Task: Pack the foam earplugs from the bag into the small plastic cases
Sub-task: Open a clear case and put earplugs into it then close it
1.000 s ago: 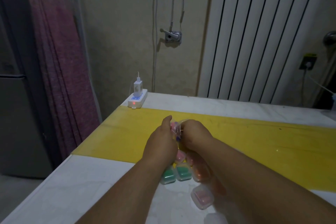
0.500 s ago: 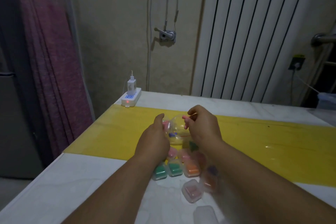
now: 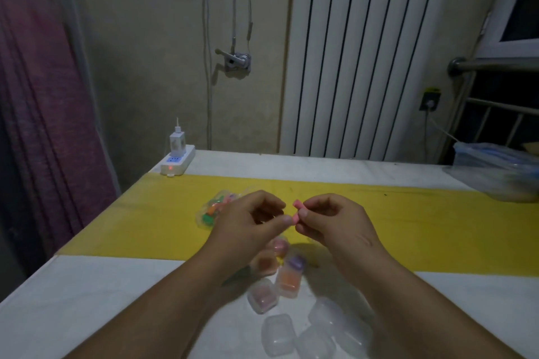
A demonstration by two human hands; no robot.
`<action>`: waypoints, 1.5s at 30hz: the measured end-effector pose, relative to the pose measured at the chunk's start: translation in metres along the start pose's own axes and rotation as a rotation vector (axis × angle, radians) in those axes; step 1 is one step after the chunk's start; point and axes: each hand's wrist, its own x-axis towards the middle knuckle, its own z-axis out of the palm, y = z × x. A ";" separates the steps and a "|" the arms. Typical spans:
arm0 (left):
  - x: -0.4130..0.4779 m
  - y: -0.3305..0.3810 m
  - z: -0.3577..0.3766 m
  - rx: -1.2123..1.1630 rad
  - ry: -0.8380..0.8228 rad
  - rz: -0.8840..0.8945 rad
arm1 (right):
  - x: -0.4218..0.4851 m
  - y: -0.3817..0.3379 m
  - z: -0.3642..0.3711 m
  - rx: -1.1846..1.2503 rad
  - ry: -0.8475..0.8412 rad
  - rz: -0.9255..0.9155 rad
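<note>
A stubby pink foam earplug sat pinched in the right hand; the left hand, fingers curled, hovered thumb-tip beside it, grip unclear.

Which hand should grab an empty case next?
Left, probably. The right hand pinches a pink earplug, so it is busy; the left hand seems to hold nothing, and the empty cases lie on the table between both forearms.

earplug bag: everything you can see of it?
The bag is a small clear plastic pouch, crinkled and glossy, lying on the yellow mat just beyond the left hand, which hides its right edge. Green, orange and pink earplugs show through it. Its opening is not visible; contact with the hand cannot be told.
</note>
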 end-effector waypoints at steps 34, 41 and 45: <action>-0.007 0.005 0.007 -0.182 -0.063 -0.156 | -0.010 0.012 -0.013 -0.141 0.018 -0.056; -0.009 0.008 0.009 -0.181 -0.096 -0.154 | -0.007 0.016 -0.012 -0.241 0.019 -0.076; -0.008 0.006 0.009 -0.167 -0.079 -0.138 | -0.006 0.017 -0.012 -0.259 0.023 -0.070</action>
